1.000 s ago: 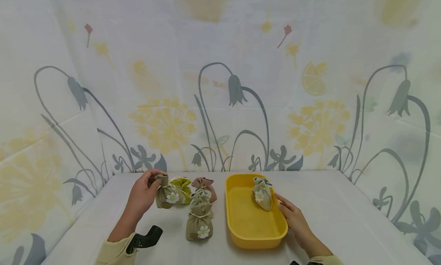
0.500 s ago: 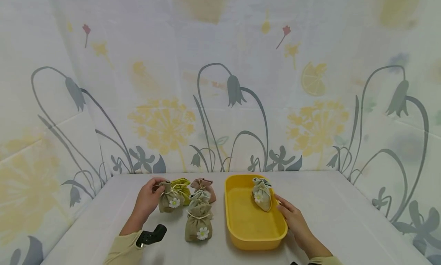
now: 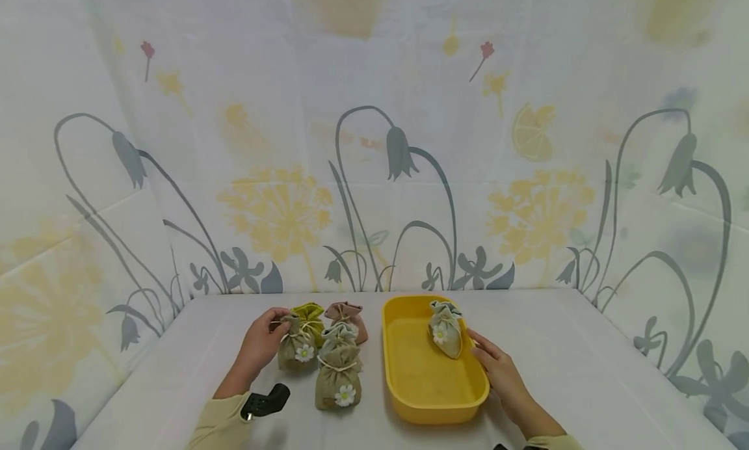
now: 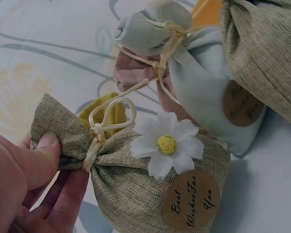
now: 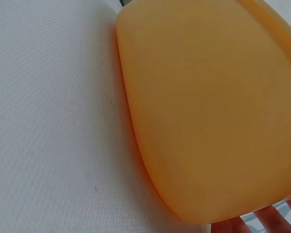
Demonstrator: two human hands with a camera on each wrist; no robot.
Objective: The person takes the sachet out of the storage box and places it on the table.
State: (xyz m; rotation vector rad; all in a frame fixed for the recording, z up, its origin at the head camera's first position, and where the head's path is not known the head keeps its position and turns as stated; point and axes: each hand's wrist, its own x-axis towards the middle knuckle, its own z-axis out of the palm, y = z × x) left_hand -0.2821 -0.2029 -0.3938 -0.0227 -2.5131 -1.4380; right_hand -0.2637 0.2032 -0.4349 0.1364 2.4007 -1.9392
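Note:
My left hand (image 3: 263, 339) pinches the gathered neck of an olive-brown drawstring pouch (image 4: 121, 189) between thumb and fingers. A white daisy and a round "Best Wishes For You" label decorate that pouch. Right behind it is a yellow-green pouch (image 3: 310, 317). To its right, in a row, stand a similar brown pouch (image 3: 338, 378), a pale blue pouch (image 4: 203, 63) and a pink pouch (image 3: 354, 320), partly hidden. My right hand (image 3: 503, 375) holds the right side of a yellow plastic basin (image 3: 404, 404) at its rim; its fingers (image 5: 271, 219) show beside the outer wall.
A pale pouch with a daisy (image 3: 446, 330) leans inside the basin against its right wall. White cloth covers the table (image 3: 603, 372). A flower-printed curtain (image 3: 374, 209) hangs behind and along both sides.
My left hand has moved right and slightly down with the brown pouch, bringing it in front of the yellow-green pouch and closer to the row. My right hand and the basin have stayed put.

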